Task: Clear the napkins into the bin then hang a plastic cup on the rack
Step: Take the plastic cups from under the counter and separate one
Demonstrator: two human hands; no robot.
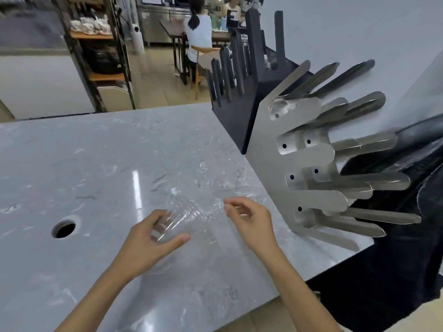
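A clear plastic cup (189, 215) lies on its side just above the grey marble counter (107, 152). My left hand (153, 238) wraps around the cup's base end. My right hand (249, 219) pinches the cup's rim between thumb and fingers. To the right stands the silver metal rack (268, 149) with several flat pegs pointing right and up. A black rack (242, 92) with upright pegs stands behind it. No napkins are in view.
A round hole (64, 228) is cut in the counter at the left. A dark cloth (393, 248) hangs at the right past the counter's edge. Behind are shelves (96, 44) and two people sitting at a table (199, 37).
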